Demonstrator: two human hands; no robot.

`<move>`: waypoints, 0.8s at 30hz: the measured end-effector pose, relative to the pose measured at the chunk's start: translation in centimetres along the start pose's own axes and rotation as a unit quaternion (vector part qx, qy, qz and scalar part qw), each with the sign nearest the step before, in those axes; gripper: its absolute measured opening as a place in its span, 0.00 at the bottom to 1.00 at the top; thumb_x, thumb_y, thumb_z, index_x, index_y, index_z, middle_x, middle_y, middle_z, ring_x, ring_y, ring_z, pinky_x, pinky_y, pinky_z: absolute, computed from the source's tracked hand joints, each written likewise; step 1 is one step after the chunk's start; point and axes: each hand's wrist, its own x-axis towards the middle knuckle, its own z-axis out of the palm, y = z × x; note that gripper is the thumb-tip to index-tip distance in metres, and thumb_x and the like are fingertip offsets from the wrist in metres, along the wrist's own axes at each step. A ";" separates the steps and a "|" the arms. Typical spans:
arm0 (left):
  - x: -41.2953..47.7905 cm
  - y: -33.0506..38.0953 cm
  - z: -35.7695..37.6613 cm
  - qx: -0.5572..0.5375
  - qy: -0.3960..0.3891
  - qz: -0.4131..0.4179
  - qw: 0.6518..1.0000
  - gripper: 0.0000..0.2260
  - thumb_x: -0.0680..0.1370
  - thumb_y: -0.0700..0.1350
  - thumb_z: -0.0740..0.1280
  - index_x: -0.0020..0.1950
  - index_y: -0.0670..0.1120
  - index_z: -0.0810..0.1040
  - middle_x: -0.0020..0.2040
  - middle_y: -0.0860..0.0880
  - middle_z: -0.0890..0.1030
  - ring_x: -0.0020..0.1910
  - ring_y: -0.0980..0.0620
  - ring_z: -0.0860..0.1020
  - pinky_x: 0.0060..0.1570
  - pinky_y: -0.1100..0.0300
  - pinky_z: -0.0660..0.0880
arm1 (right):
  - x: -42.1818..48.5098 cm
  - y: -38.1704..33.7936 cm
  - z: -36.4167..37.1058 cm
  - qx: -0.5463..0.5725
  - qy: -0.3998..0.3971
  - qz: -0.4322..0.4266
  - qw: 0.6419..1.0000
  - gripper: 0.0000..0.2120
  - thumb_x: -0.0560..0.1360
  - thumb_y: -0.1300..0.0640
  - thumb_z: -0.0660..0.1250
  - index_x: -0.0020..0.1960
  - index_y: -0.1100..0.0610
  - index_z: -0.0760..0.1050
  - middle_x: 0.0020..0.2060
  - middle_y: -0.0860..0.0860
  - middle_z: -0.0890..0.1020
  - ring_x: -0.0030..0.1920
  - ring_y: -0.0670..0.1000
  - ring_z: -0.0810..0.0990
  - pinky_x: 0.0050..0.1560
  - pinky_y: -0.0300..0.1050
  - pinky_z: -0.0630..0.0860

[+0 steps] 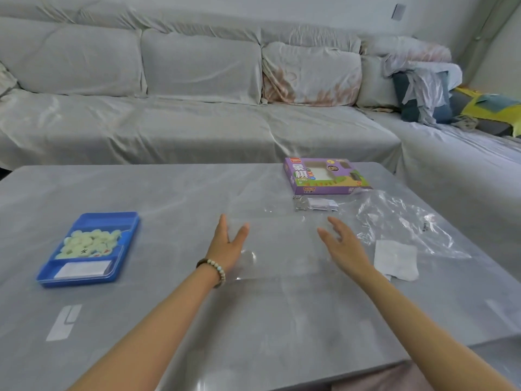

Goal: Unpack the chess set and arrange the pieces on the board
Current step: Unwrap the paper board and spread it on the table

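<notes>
**Two hands (229,246) spread over a clear sheet**

We see both of our hands reaching out above the middle of the grey bench (169,193). Our left hand, with a bead bracelet (217,270) on its wrist, has its fingers (223,222) straight and apart, holding nothing. Our right hand (342,246) is the same, fingers splayed and nothing in them. Between the two hands a clear sheet (282,249) lies flat on the bench. We cannot tell whether either hand touches it, nor whether it carries any board markings.

Well to the left sits a blue tray (107,216) with the pale chess pieces (90,244) heaped in its middle compartment. A white card (81,269) lies in the tray's near compartment.

At the far right of the bench lies the purple chess box (324,176), flat, face up. Just near of it is a small packet (321,205). A crumpled clear plastic bag (403,221) spreads to the right of our right hand, and a white folded sheet (396,259) lies just beside that wrist.

A strip of white tape (63,323) marks the bench at near left. Beyond the bench runs a cloth-covered sofa (169,114).
</notes>
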 end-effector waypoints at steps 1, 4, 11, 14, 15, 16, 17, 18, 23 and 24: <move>0.3 0.7 1.5 -0.006 -0.009 0.002 1.000 0.36 0.77 0.57 0.61 0.76 0.49 0.45 0.76 0.53 0.52 0.74 0.55 0.54 0.73 0.55 0.54 | 0.8 0.4 -1.3 -0.019 0.009 -0.005 1.000 0.25 0.77 0.48 0.63 0.71 0.55 0.65 0.71 0.51 0.67 0.70 0.50 0.65 0.72 0.51 0.61; 1.4 2.0 5.7 -0.016 -0.028 0.003 0.999 0.36 0.77 0.57 0.60 0.76 0.49 0.43 0.77 0.51 0.49 0.75 0.55 0.52 0.73 0.55 0.52 | 2.9 1.7 -4.7 -0.076 0.014 -0.011 0.997 0.25 0.78 0.47 0.61 0.72 0.56 0.64 0.72 0.52 0.65 0.71 0.51 0.63 0.71 0.47 0.58; 3.5 1.1 11.9 0.092 -0.069 0.030 0.993 0.32 0.80 0.54 0.56 0.76 0.44 0.42 0.77 0.50 0.43 0.75 0.55 0.46 0.71 0.63 0.44 | 4.9 6.2 -4.4 -0.281 -0.087 -0.049 0.955 0.27 0.79 0.40 0.52 0.75 0.48 0.56 0.76 0.48 0.53 0.76 0.51 0.49 0.75 0.49 0.47; 4.1 0.1 13.2 0.173 -0.063 0.053 0.981 0.32 0.80 0.55 0.54 0.76 0.44 0.41 0.76 0.49 0.38 0.75 0.55 0.41 0.68 0.67 0.39 | 4.9 7.4 -3.6 -0.347 -0.091 -0.067 0.931 0.27 0.78 0.37 0.48 0.75 0.43 0.53 0.76 0.45 0.50 0.76 0.52 0.42 0.75 0.50 0.41; 4.2 0.0 13.5 0.187 -0.060 0.058 0.979 0.32 0.80 0.55 0.54 0.76 0.44 0.40 0.76 0.50 0.37 0.75 0.55 0.40 0.68 0.66 0.40 | 5.0 7.6 -3.7 -0.352 -0.085 -0.071 0.929 0.27 0.78 0.36 0.48 0.75 0.42 0.53 0.76 0.45 0.50 0.76 0.52 0.42 0.75 0.50 0.40; 4.4 0.0 13.7 0.195 -0.058 0.060 0.977 0.32 0.80 0.56 0.54 0.76 0.44 0.40 0.76 0.50 0.36 0.75 0.55 0.40 0.68 0.65 0.40 | 5.2 7.8 -3.8 -0.356 -0.083 -0.074 0.928 0.27 0.78 0.36 0.48 0.75 0.42 0.53 0.76 0.45 0.50 0.76 0.52 0.42 0.75 0.50 0.40; 4.6 -0.1 13.9 0.199 -0.057 0.059 0.977 0.32 0.80 0.56 0.54 0.76 0.44 0.40 0.76 0.50 0.36 0.75 0.55 0.41 0.69 0.64 0.41 | 5.4 7.8 -3.9 -0.359 -0.084 -0.075 0.927 0.27 0.78 0.36 0.48 0.75 0.43 0.53 0.76 0.45 0.50 0.76 0.52 0.42 0.75 0.50 0.40; 4.7 0.0 14.0 0.200 -0.057 0.058 0.976 0.32 0.80 0.56 0.53 0.76 0.44 0.40 0.76 0.50 0.36 0.75 0.54 0.41 0.70 0.63 0.42 | 5.6 7.8 -4.0 -0.361 -0.086 -0.075 0.925 0.27 0.78 0.36 0.48 0.75 0.43 0.53 0.76 0.45 0.50 0.76 0.51 0.42 0.75 0.50 0.40; 4.4 0.0 13.9 0.174 -0.053 0.053 0.982 0.31 0.80 0.55 0.53 0.76 0.45 0.42 0.76 0.51 0.38 0.75 0.55 0.42 0.71 0.61 0.43 | 5.6 7.1 -4.2 -0.333 -0.098 -0.094 0.933 0.25 0.80 0.41 0.49 0.75 0.45 0.54 0.76 0.46 0.52 0.76 0.48 0.45 0.74 0.46 0.41; 4.2 -0.1 13.5 0.160 -0.047 0.055 0.985 0.30 0.80 0.55 0.53 0.76 0.46 0.43 0.77 0.51 0.40 0.75 0.55 0.42 0.70 0.62 0.43 | 5.3 6.6 -3.9 -0.320 -0.098 -0.105 0.937 0.25 0.80 0.42 0.50 0.75 0.46 0.55 0.76 0.47 0.52 0.76 0.47 0.46 0.74 0.45 0.42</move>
